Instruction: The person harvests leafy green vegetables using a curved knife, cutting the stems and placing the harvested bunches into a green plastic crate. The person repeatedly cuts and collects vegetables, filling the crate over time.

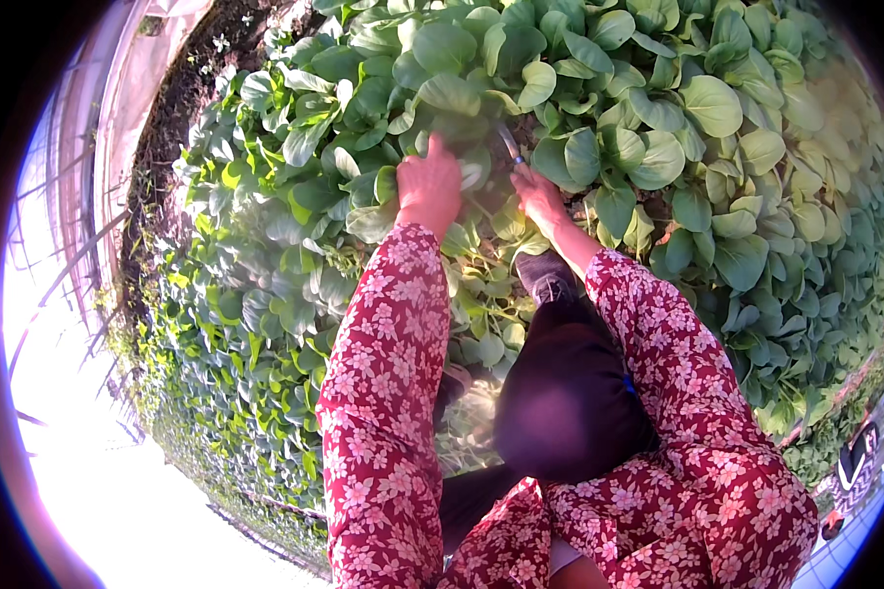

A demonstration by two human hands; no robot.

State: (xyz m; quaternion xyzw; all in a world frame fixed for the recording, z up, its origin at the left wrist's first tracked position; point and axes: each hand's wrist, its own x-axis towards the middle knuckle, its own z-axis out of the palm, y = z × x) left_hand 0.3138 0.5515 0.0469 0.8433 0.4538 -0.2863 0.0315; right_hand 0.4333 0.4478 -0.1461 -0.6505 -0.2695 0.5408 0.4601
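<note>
My left hand (pixel 431 184) reaches in among the broad leaves of a leafy green plant (pixel 449 96), which looks like a pak choi type. Leaves hide its fingertips, so whether they grip a stem cannot be made out. To its right, my right hand (pixel 539 197) is closed around the handle of a small knife (pixel 509 140). The metal blade points up and to the left, close to the soil and the plant's base. Part of the view around the blade is blurred.
Dense leafy greens (pixel 707 154) spread on both sides. My dark shoe (pixel 546 276) stands among yellowing leaves just below my right hand, with my bent knee (pixel 567 405) behind it. A dark soil edge (pixel 151 154) and a pale paved strip (pixel 129 88) run along the left.
</note>
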